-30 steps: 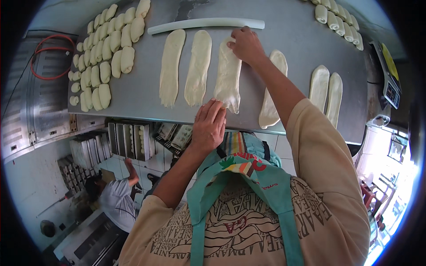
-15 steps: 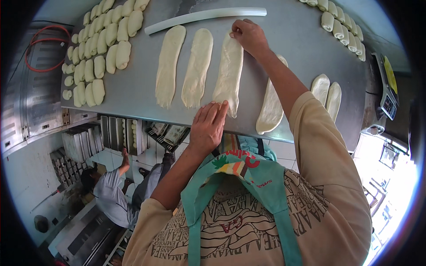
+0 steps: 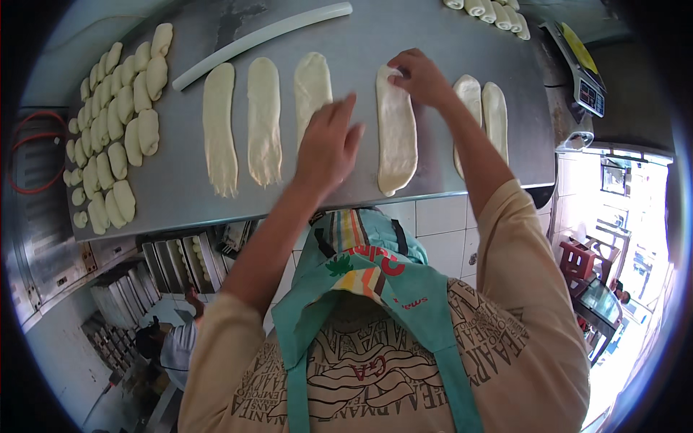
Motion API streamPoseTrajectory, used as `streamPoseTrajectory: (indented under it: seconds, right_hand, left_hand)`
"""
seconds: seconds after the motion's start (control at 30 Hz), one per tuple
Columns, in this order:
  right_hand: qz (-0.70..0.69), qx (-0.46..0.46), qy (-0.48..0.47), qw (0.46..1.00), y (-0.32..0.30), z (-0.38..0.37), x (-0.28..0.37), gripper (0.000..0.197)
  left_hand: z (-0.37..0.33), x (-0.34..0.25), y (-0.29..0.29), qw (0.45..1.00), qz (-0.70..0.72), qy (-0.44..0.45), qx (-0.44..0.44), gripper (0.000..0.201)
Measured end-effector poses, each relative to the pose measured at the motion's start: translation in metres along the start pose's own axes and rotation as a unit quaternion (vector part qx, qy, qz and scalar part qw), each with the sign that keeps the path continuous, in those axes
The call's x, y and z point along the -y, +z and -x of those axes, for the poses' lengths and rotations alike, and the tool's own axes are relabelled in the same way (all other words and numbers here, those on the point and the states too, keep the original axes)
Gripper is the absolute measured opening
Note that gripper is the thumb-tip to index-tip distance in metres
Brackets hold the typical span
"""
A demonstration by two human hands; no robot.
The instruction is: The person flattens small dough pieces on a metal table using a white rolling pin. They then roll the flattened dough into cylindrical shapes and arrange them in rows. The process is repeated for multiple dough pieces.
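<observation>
At the far end of a flat, elongated dough strip (image 3: 397, 141), my right hand (image 3: 424, 78) pinches the edge between thumb and fingers. My left hand (image 3: 328, 148) is slightly smeared by motion, its fingers stretched out and the thumb apart. It hovers over the near part of another dough strip (image 3: 312, 78) and hides it. Further left lie two more flattened strips, one dough strip (image 3: 264, 119) beside another dough strip (image 3: 219, 123), both with ragged near ends. To the right of my right hand, under the forearm, are two smaller dough pieces (image 3: 496, 119).
Many rolled dough pieces (image 3: 115, 105) crowd the left of the metal table (image 3: 404, 29). A long white bar (image 3: 263, 45) lies behind the strips. More dough rolls (image 3: 491, 13) sit at the far right, near a digital scale (image 3: 588, 90). A co-worker (image 3: 177, 346) is at lower left.
My view has shifted to the right. Both hands have left the third strip: my right hand now pinches the strip to its right, and my left hand has lifted off the dough.
</observation>
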State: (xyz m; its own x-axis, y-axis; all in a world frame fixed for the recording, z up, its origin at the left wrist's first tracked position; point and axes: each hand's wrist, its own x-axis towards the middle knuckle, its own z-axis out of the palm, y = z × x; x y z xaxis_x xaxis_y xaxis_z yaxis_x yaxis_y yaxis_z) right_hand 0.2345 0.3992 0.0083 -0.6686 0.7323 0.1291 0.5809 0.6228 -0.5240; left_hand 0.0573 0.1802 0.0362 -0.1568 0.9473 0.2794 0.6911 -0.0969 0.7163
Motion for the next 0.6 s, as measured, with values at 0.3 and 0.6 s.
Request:
streamPoseTrajectory:
  seconds: [0.3, 0.6]
  right_hand:
    - [-0.346, 0.107, 0.149, 0.92, -0.027, 0.015, -0.003, 0.019]
    - [-0.464, 0.18, 0.045, 0.866, -0.107, -0.007, 0.036, 0.022]
  left_hand:
    - [-0.108, 0.038, 0.059, 0.987, 0.093, -0.033, 0.124, 0.022]
    - [-0.125, -0.054, -0.016, 0.905, 0.375, -0.177, 0.093, 0.015]
